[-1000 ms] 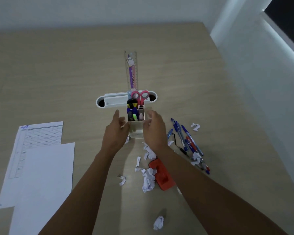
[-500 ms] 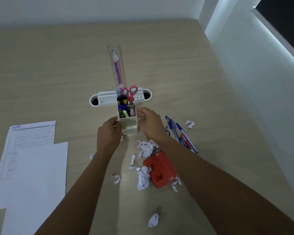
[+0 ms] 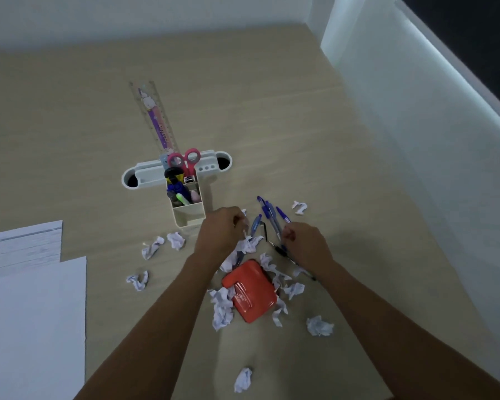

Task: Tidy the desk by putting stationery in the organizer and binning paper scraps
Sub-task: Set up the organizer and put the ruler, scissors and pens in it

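The white organizer (image 3: 189, 217) stands mid-desk and holds pink scissors (image 3: 184, 160), a long ruler (image 3: 156, 119) and markers. Right of it lie several blue pens (image 3: 267, 212) in a loose bundle. My right hand (image 3: 308, 245) is curled around the near ends of those pens. My left hand (image 3: 218, 236) sits just left of them, with its fingers pinched on a white paper scrap (image 3: 245, 232). Crumpled paper scraps (image 3: 223, 311) lie around a red hole punch (image 3: 250, 290) between my forearms. More scraps lie at the left (image 3: 175, 240) and close to me (image 3: 243, 379).
Two white paper sheets (image 3: 35, 313) lie at the desk's left edge. A white wall (image 3: 416, 140) runs along the right side of the desk. Lone scraps sit beyond the pens (image 3: 299, 207) and right of the punch (image 3: 319, 326).
Both hands have let go of the organizer and moved right and nearer, onto the pens and scraps. The organizer stands by itself.
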Action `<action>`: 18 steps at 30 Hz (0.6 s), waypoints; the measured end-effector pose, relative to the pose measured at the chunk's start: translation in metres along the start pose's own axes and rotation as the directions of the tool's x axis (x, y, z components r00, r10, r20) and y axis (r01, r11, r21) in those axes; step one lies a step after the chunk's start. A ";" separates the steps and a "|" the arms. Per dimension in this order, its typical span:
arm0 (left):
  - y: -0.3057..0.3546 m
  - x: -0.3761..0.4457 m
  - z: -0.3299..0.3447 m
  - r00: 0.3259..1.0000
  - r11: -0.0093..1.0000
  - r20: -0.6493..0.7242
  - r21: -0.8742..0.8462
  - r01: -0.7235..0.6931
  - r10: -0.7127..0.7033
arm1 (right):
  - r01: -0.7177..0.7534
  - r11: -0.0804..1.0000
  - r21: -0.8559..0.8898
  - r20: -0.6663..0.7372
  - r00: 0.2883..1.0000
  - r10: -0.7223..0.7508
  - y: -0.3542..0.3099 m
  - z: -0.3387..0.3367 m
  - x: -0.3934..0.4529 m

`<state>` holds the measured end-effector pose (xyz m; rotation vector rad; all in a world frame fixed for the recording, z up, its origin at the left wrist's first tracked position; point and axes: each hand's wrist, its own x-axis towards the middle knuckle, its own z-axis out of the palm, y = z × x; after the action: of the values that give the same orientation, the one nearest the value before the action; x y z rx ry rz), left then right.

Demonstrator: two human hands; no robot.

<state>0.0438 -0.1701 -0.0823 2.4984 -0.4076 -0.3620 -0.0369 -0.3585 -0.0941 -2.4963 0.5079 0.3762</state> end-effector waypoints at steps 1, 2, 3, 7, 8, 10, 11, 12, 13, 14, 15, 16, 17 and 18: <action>0.004 0.006 0.005 0.999 1.000 0.033 0.017 -0.012 0.012 | 0.011 1.000 -0.020 0.010 1.000 -0.011 0.003 0.002 -0.003; 0.009 0.012 0.010 0.997 0.999 0.073 0.045 -0.027 0.024 | 0.020 0.999 -0.035 0.019 1.000 -0.019 0.005 0.004 -0.006; 0.012 0.018 0.015 0.993 0.995 0.115 0.083 -0.049 0.039 | 0.029 0.998 -0.050 0.023 0.999 -0.028 0.008 0.006 -0.008; 0.020 0.031 0.031 0.950 0.956 0.283 0.216 -0.197 0.132 | 0.047 0.990 -0.132 0.029 0.999 -0.044 0.012 0.015 -0.012; 0.020 0.033 0.033 0.934 0.936 0.321 0.254 -0.245 0.158 | 0.048 0.987 -0.155 0.031 0.999 -0.043 0.012 0.017 -0.012; 0.022 0.034 0.036 0.908 0.877 0.366 0.343 -0.337 0.206 | 0.079 0.975 -0.208 0.029 0.997 -0.075 0.013 0.019 -0.013; 0.023 0.034 0.036 0.900 0.852 0.371 0.371 -0.369 0.228 | 0.103 0.968 -0.229 0.029 0.995 -0.099 0.014 0.020 -0.014; 0.024 0.034 0.036 0.899 0.837 0.365 0.391 -0.384 0.242 | 0.125 0.963 -0.238 0.034 0.992 -0.120 0.015 0.021 -0.014; 0.023 0.033 0.037 0.901 0.828 0.352 0.402 -0.391 0.254 | 0.140 0.961 -0.240 0.046 0.990 -0.133 0.017 0.022 -0.015; 0.022 0.033 0.037 0.902 0.822 0.339 0.408 -0.396 0.267 | 0.152 0.959 -0.241 0.052 0.988 -0.143 0.018 0.021 -0.015; 0.021 0.033 0.037 0.901 0.810 0.326 0.420 -0.409 0.286 | 0.161 0.957 -0.242 0.048 0.987 -0.154 0.018 0.020 -0.016; 0.018 0.033 0.036 0.899 0.798 0.310 0.430 -0.422 0.309 | 0.170 0.954 -0.246 0.033 0.985 -0.167 0.018 0.019 -0.017; 0.015 0.034 0.035 0.899 0.795 0.292 0.429 -0.429 0.328 | 0.182 0.950 -0.252 0.010 0.982 -0.186 0.017 0.017 -0.017; 0.013 0.034 0.032 0.901 0.803 0.276 0.416 -0.426 0.335 | 0.199 0.946 -0.255 -0.016 0.978 -0.209 0.016 0.014 -0.017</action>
<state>0.0618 -0.2087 -0.1060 2.7534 -1.1877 -0.3690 -0.0613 -0.3576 -0.1066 -2.7767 0.2237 0.3234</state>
